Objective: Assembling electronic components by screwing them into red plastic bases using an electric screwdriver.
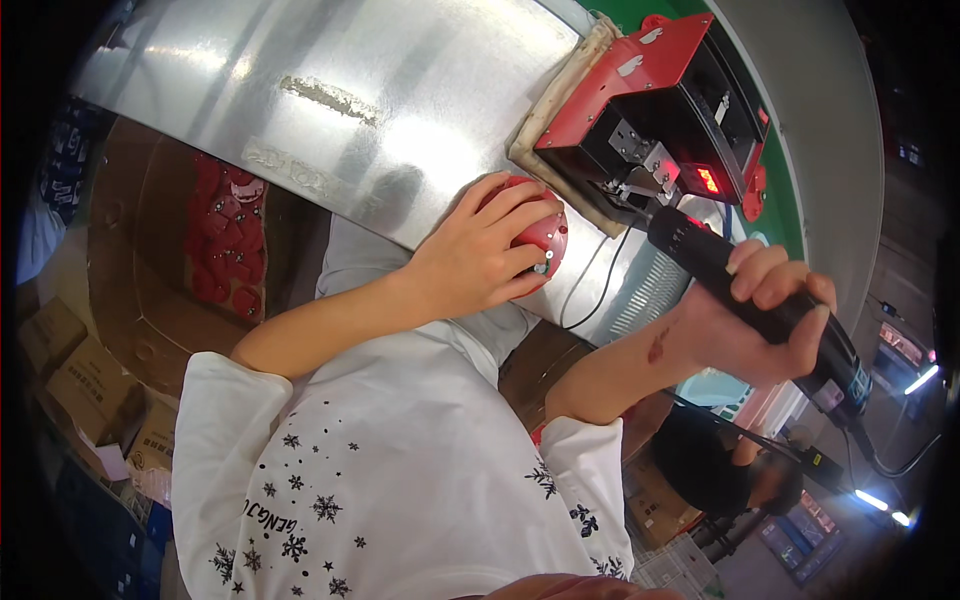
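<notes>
Spread over a round red plastic part (546, 236) is my left hand (472, 252), its fingers curled around the part and pressing it to the metal tabletop. Small screws or fittings show near the part's right edge. My right hand (765, 315) is wrapped around a black electric screwdriver (700, 250), held tilted above the table. The screwdriver's tip reaches the pick-up spot of a red and black screw feeder (635, 130), which has a lit red display (708, 179). Whether a screw sits on the tip is too small to tell.
A brown bin (150, 270) with several red parts (225, 235) stands left of the shiny metal table (430, 80). Cartons (90, 385) lie at the far left. A light-blue slotted basket (650, 290) is beside my right forearm. Another person (700, 455) is at the lower right.
</notes>
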